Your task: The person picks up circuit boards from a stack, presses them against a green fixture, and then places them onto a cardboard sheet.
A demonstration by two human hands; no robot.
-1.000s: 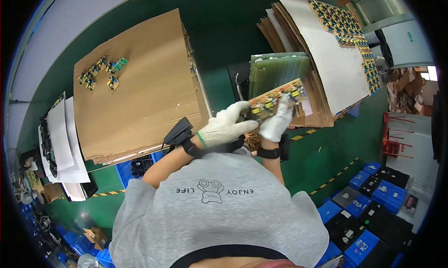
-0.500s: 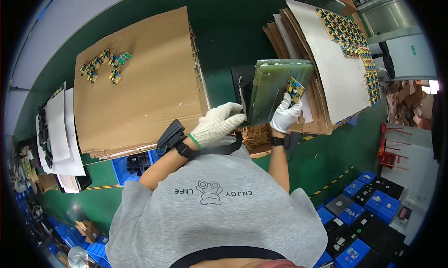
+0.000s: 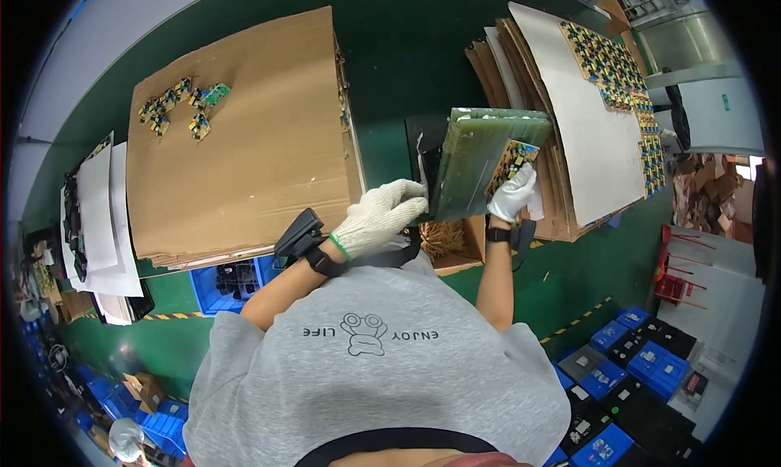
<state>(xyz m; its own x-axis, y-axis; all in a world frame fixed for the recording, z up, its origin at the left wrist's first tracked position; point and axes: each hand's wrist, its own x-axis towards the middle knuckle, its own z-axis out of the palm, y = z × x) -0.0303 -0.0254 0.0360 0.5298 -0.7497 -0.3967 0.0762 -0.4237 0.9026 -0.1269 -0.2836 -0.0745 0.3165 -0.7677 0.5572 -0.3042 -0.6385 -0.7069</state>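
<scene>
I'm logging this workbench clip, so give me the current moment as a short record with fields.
left hand: left hand, white glove, grips the left edge of the green panel
right hand: right hand, gloved, holds a small circuit board against the panel
left of panel: cardboard sheet with a few small boards
right of panel: white sheet with rows of boards

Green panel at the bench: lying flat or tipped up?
Tipped up. The green panel stands on edge, steadied by the left hand and right hand.

Two gloved hands: left hand (image 3: 382, 217), right hand (image 3: 514, 193). One green panel (image 3: 476, 162). One small circuit board (image 3: 511, 159). Two cardboard stacks: left stack (image 3: 244, 141), right stack (image 3: 521, 85). One white sheet (image 3: 582, 113).
</scene>
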